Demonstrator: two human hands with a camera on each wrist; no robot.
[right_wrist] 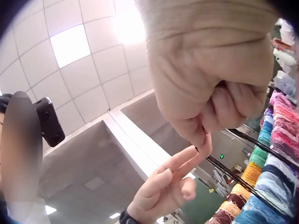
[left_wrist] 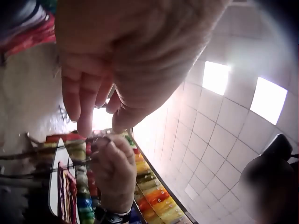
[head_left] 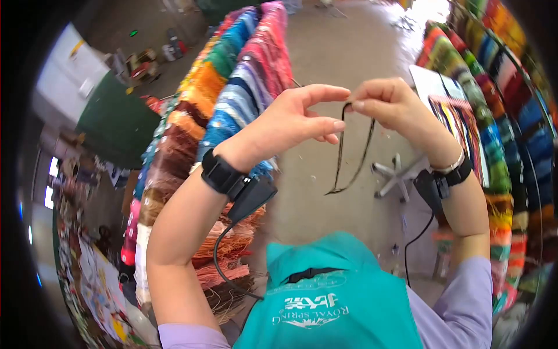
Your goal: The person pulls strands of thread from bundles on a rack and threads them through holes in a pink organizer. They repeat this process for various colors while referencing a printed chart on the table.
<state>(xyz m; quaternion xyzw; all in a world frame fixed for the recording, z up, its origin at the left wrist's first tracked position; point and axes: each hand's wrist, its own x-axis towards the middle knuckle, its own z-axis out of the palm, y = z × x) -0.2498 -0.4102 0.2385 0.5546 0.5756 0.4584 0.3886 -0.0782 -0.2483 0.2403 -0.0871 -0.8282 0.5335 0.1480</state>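
Observation:
A thin hank of dark thread (head_left: 340, 152) hangs in a long loop in front of the person, its lower end dangling above the floor. The right hand (head_left: 388, 104) pinches its top between thumb and curled index finger. Facing it, the left hand (head_left: 293, 119) has its thumb and index finger spread apart, the index fingertip right at the right hand's fingertips. In the left wrist view, dark strands of the thread (left_wrist: 42, 153) run out sideways from the pinching right hand (left_wrist: 114, 163). The right wrist view shows the left hand (right_wrist: 163, 191) with fingers extended toward the pinch.
On the left, a long rack holds colourful thread skeins (head_left: 232, 110). More skeins (head_left: 494, 157) hang along the right side, beside a white board (head_left: 427, 81) with several coloured threads. A chair's wheeled base (head_left: 398, 174) stands on the floor (head_left: 308, 209). The person wears a teal apron (head_left: 349, 291).

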